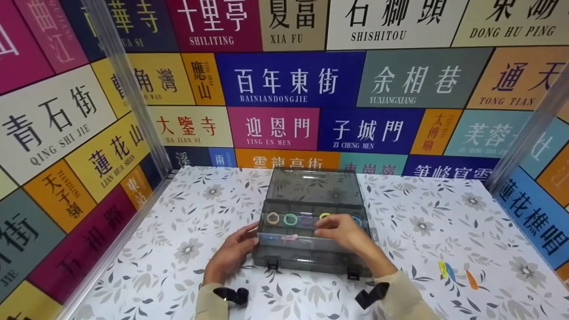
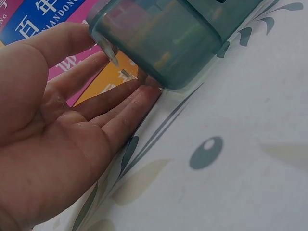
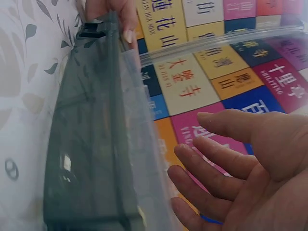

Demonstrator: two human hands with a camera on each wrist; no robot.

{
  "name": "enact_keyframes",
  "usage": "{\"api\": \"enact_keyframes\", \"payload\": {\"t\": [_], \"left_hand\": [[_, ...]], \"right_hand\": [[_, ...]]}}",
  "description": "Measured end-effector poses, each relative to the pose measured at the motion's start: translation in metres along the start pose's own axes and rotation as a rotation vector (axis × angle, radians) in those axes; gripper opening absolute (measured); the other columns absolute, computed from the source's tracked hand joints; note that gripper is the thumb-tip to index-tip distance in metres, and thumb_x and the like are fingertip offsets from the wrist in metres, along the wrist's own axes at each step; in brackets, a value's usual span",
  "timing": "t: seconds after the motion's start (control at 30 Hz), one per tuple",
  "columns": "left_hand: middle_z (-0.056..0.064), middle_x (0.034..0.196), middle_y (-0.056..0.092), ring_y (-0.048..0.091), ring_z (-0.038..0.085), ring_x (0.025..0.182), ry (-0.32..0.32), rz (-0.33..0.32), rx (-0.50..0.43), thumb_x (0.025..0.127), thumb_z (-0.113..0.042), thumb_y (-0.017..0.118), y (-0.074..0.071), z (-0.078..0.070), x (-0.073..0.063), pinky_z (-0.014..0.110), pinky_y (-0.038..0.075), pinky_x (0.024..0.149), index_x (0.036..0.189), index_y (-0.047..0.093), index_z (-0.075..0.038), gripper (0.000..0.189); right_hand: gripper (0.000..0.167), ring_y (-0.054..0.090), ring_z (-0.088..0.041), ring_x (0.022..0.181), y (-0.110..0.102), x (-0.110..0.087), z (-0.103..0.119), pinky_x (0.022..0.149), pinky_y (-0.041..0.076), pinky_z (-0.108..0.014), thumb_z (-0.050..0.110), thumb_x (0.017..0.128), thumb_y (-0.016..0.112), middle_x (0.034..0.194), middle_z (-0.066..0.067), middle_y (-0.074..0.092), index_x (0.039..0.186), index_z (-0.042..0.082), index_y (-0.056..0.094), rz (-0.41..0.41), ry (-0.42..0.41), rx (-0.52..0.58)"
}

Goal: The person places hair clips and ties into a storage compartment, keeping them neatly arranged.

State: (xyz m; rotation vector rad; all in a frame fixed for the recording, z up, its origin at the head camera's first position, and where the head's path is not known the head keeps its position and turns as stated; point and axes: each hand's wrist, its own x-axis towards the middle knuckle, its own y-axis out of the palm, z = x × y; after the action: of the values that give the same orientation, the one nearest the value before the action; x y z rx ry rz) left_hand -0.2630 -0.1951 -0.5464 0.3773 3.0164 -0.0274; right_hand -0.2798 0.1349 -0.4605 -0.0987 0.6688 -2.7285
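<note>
A smoky grey plastic box (image 1: 306, 262) stands on the table with its lid (image 1: 313, 186) raised. A clear tray (image 1: 324, 243) sits in it, and a row of coloured rings shows behind: tan (image 1: 268, 218), green (image 1: 290, 214), purple, yellow and, partly covered, blue. Something small and pink (image 1: 289, 238) lies at the tray's left. My left hand (image 1: 233, 253) rests against the box's left end, fingers extended, as the left wrist view confirms. Over the tray's right half hovers my right hand (image 1: 342, 231); in the right wrist view its loosely bent fingers hold nothing.
To the box's right, a yellow (image 1: 442, 269), a blue (image 1: 450, 272) and an orange (image 1: 472, 280) slim clip-like piece lie on the floral tablecloth (image 1: 191, 275). Panels of coloured signs (image 1: 289, 80) stand behind and at both sides, with clear corner strips.
</note>
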Motion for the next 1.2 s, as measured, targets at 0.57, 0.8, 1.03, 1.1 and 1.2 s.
{"api": "enact_keyframes", "payload": {"t": [0.57, 0.8, 1.03, 1.1, 1.2], "left_hand": [[0.016, 0.152, 0.048, 0.054, 0.03, 0.134, -0.061, -0.018, -0.006, 0.098, -0.02, 0.062, -0.001, -0.004, 0.0, 0.045, 0.043, 0.113, 0.154, 0.041, -0.021, 0.06], [0.024, 0.154, 0.043, 0.048, 0.036, 0.138, 0.019, -0.002, 0.062, 0.1, -0.018, 0.059, -0.001, -0.003, 0.0, 0.05, 0.039, 0.116, 0.156, 0.037, -0.011, 0.06], [0.022, 0.154, 0.044, 0.05, 0.035, 0.137, 0.002, -0.014, 0.06, 0.099, -0.021, 0.062, -0.001, -0.002, 0.0, 0.049, 0.039, 0.117, 0.155, 0.039, -0.015, 0.061], [0.023, 0.154, 0.044, 0.051, 0.035, 0.137, 0.003, -0.011, 0.07, 0.099, -0.022, 0.062, 0.0, -0.002, 0.0, 0.049, 0.04, 0.116, 0.155, 0.039, -0.015, 0.061], [0.022, 0.153, 0.045, 0.051, 0.034, 0.136, -0.007, -0.012, 0.072, 0.099, -0.022, 0.062, 0.0, -0.002, -0.001, 0.049, 0.04, 0.116, 0.155, 0.039, -0.016, 0.061]], "right_hand": [[0.037, 0.071, -0.021, 0.102, -0.11, -0.076, -0.029, 0.082, 0.057, -0.022, 0.029, 0.091, 0.073, 0.13, -0.018, 0.067, 0.122, 0.008, 0.071, -0.103, -0.08, -0.166], [0.044, 0.067, -0.026, 0.112, -0.143, -0.103, -0.047, 0.084, 0.057, -0.028, 0.039, 0.093, 0.07, 0.138, -0.017, 0.061, 0.128, 0.013, 0.069, -0.16, 0.033, -0.233], [0.054, 0.064, 0.006, 0.097, -0.176, -0.119, -0.071, 0.085, 0.055, -0.031, 0.047, 0.092, 0.068, 0.136, -0.003, 0.062, 0.135, 0.015, 0.064, -0.234, 0.121, -0.237], [0.056, 0.064, 0.007, 0.096, -0.186, -0.123, -0.083, 0.084, 0.055, -0.029, 0.049, 0.092, 0.068, 0.136, -0.002, 0.062, 0.136, 0.014, 0.063, -0.257, 0.144, -0.261], [0.06, 0.066, -0.005, 0.103, -0.198, -0.128, -0.101, 0.084, 0.055, -0.03, 0.05, 0.092, 0.068, 0.134, -0.011, 0.064, 0.136, 0.01, 0.062, -0.284, 0.184, -0.309]]}}
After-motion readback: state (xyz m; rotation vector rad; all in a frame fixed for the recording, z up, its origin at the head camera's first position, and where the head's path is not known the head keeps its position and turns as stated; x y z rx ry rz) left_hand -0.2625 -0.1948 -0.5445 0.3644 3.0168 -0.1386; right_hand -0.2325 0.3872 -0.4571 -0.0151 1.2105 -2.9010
